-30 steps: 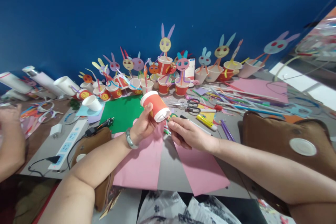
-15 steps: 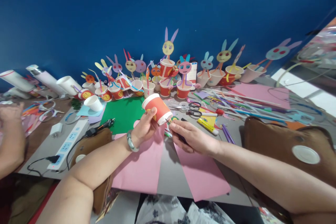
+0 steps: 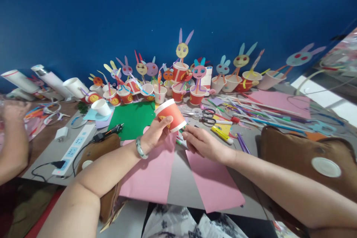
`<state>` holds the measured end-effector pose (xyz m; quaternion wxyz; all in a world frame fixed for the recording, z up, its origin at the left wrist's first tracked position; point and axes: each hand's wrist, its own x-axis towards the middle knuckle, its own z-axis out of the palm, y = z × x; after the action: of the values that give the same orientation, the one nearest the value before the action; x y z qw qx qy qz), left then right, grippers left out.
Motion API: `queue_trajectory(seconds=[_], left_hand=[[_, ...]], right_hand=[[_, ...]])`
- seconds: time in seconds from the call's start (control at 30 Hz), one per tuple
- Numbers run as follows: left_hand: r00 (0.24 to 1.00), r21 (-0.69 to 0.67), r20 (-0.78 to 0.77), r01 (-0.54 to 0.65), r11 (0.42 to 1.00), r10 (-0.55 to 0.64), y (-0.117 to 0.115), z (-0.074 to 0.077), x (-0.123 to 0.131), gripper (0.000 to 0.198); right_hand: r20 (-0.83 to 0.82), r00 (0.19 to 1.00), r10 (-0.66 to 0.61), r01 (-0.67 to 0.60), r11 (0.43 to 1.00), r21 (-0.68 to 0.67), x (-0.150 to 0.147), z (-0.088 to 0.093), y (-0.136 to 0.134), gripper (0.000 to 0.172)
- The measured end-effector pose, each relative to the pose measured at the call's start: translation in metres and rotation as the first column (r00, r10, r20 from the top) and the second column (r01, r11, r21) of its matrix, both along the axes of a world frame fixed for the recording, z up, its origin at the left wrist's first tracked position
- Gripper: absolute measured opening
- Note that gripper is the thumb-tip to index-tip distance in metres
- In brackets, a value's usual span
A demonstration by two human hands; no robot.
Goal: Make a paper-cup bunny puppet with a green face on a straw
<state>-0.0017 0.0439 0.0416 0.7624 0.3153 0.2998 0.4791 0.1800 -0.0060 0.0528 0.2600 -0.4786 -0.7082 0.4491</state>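
My left hand [image 3: 158, 134] is wrapped round a red paper cup [image 3: 173, 116] with a white rim and yellow print. The cup is tilted, its mouth to the upper left and its base towards my right hand [image 3: 202, 142]. That hand is closed on a slim dark-handled tool, mostly hidden in the fingers. Its tip end is close to the cup's base edge; whether it touches cannot be made out. Beneath both hands lie sheets of pink paper [image 3: 150, 178]. Just beyond the cup are black-handled scissors [image 3: 208, 116].
Cups with paper rabbit figures [image 3: 197, 96] line the blue wall. Pipe cleaners [image 3: 259, 113], a yellow marker [image 3: 221, 134] and a brown cushion [image 3: 295, 156] lie right. A power strip [image 3: 74, 150] and green paper [image 3: 131, 119] lie left. Another person's arm [image 3: 13, 137] is at far left.
The cup has tipped slightly, so its base shows less. My right hand has turned and the dark tool is now more hidden. The whole view has shifted a little.
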Motion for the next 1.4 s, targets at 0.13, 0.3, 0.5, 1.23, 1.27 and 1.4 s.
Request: queue_trajectory(seconds=[0.13,0.3,0.5,1.23,1.27,1.4], left_hand=[[0.995,0.077,-0.052,-0.084,0.994,0.088,0.006,0.010,-0.006,0.037],[0.995,0.073,-0.046,-0.087,0.994,0.090,0.009,0.015,-0.006,0.032],[0.982,0.126,0.014,0.183,0.975,-0.186,0.006,0.004,-0.004,0.038],[0.933,0.179,-0.072,0.360,0.915,-0.353,-0.004,-0.009,0.000,0.046],[0.935,0.165,-0.049,0.355,0.920,-0.352,-0.003,-0.008,-0.001,0.046],[0.938,0.106,0.008,0.343,0.933,-0.346,-0.003,-0.003,-0.002,0.038]], right_hand=[[0.035,0.999,-0.015,0.011,0.994,0.105,0.001,-0.003,0.003,0.038],[-0.119,0.986,-0.115,0.139,0.967,0.213,0.002,-0.007,0.002,0.043],[-0.284,0.909,-0.306,0.368,0.909,0.197,0.002,-0.010,0.005,0.045],[-0.358,0.902,-0.240,0.301,0.945,0.125,-0.002,-0.010,-0.002,0.038],[-0.371,0.894,-0.252,0.313,0.943,0.113,-0.002,-0.011,-0.002,0.038],[-0.364,0.897,-0.251,0.319,0.937,0.141,0.000,-0.011,-0.003,0.036]])
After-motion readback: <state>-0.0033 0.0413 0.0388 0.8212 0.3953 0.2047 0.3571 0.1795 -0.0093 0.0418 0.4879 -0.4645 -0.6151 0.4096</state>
